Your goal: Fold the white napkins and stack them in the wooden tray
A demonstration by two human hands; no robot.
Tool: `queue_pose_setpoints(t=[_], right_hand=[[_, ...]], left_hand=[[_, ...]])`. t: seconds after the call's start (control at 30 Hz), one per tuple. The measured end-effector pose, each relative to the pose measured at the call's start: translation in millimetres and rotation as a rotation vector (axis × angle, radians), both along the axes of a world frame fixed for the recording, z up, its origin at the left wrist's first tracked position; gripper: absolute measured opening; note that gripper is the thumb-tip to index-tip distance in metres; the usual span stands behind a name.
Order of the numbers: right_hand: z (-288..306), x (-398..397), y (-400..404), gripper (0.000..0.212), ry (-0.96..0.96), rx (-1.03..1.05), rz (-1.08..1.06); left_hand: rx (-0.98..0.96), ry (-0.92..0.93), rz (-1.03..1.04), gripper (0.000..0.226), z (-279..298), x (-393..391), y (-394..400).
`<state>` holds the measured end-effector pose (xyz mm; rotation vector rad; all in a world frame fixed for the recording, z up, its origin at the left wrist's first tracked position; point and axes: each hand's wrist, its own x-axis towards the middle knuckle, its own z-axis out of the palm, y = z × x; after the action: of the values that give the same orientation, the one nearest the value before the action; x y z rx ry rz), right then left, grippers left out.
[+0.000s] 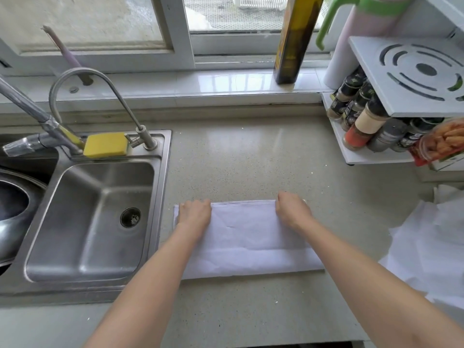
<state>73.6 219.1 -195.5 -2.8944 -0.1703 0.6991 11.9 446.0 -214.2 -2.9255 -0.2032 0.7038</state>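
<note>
One head-worn wide view, looking forward and steeply down onto the tabletop (pixel 238 156), close over both forearms; the sink (pixel 95 217) sits at left, a window (pixel 175 26) runs along the top.

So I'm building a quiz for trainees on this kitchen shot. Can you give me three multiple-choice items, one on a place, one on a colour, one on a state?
1. Where does the sponge lie?
A. on the sink's back rim
B. on the windowsill
C. in the basin

2. What colour is the sponge?
A. green
B. yellow
C. pink

3. How does the napkin on the counter lie?
A. crumpled in a ball
B. rolled into a tube
C. folded flat, both hands at its far edge

Answers: 1 A, it sits beside the taps. 2 B, plainly yellow. 3 C, the left hand and right hand rest on its far corners.
</note>
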Motion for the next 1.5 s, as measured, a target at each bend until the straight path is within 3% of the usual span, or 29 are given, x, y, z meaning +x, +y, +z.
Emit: queue_pose_setpoints(t=[0.3,0.8,0.87,0.93,1.0,1.1,1.2,1.3,1.37,1.43,1.5], right_hand=[[-11.0,-9.2,-0.5,0.029,-0.151,-0.082,0.084],[-12.9,-8.1,-2.0,0.031,-0.151,-0.11,0.106],[-10.7,-8.5,-0.5,0.03,-0.225,-0.138,0.113],[-8.6,-11.2,2.5,0.032,-0.417,-0.196,0.18],[-11.5,-23.3,8.1,0.029,-0.557,-0.104,0.273],[-25.7,-63.0,15.6,0.046,-0.407,0.109,0.391],[-36.9,-87.9,12.4,0.074,-0.147,0.131,0.394],[-47.1,-88.2,8.3,0.071,-0.154,0.092,0.395],[-49.6,-88.4,10.2,0.068,-0.169,0.075,0.398],[-51.2,-88.3,10.6,0.068,-0.177,0.069,0.391],[-49.6,-87.1,11.6,0.069,-0.174,0.059,0.389]], left_hand=[[0.003,0.042,-0.001,0.03,0.4,3.7,-0.4],[-0.019,0.007,0.04,0.03,-1.6,6.1,-0.2],[-0.019,0.002,0.045,0.029,-2.7,5.6,0.0],[-0.022,-0.004,0.048,0.029,-3.3,5.2,-0.6],[-0.025,-0.022,0.051,0.028,-3.1,5.9,-1.6],[-0.031,-0.029,0.058,0.028,-2.3,4.4,-2.1],[-0.048,-0.004,0.072,0.027,4.6,5.8,-3.2],[-0.026,-0.068,0.116,0.024,16.0,-1.1,-9.2],[-0.002,-0.309,0.06,0.03,14.8,-19.7,-18.5],[-0.118,-0.501,-0.036,0.04,3.5,-48.0,-35.4],[-0.209,-0.399,-0.086,0.054,-11.0,-75.7,-48.1]])
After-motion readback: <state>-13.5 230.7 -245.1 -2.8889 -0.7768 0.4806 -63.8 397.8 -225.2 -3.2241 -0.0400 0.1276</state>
